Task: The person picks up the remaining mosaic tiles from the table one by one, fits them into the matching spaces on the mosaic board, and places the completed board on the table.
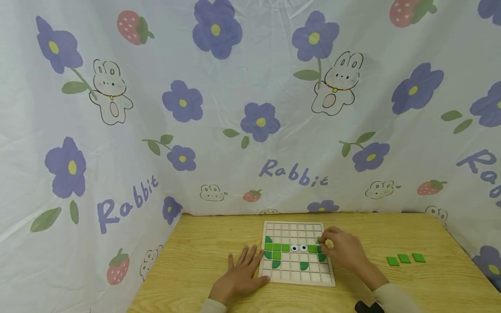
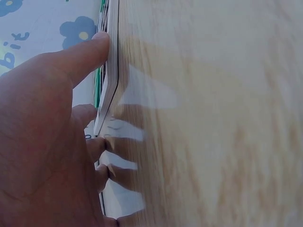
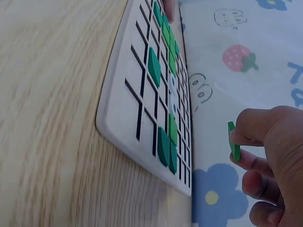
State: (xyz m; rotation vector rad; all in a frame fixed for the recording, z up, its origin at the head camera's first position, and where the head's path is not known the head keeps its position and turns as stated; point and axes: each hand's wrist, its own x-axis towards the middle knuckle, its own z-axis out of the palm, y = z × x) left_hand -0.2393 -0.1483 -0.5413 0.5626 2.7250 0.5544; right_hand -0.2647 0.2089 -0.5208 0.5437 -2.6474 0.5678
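A pale wooden grid board (image 1: 289, 276) lies on the table. Green square tiles, dark green quarter-round tiles and two round eye tiles (image 1: 303, 248) sit in its cells. My right hand (image 1: 344, 249) is over the board's right edge, pinching a light green tile (image 3: 234, 142) between thumb and fingertips, raised off the board in the right wrist view. My left hand (image 1: 243, 274) lies with fingers spread along the board's left side. Its thumb (image 2: 92, 54) touches the board's near edge in the left wrist view.
Three loose green square tiles (image 1: 404, 258) lie in a row on the wooden table (image 1: 211, 230), right of the board. A black object (image 1: 368, 307) shows at the bottom edge beside the right sleeve. A printed cloth (image 1: 219, 143) hangs behind the table.
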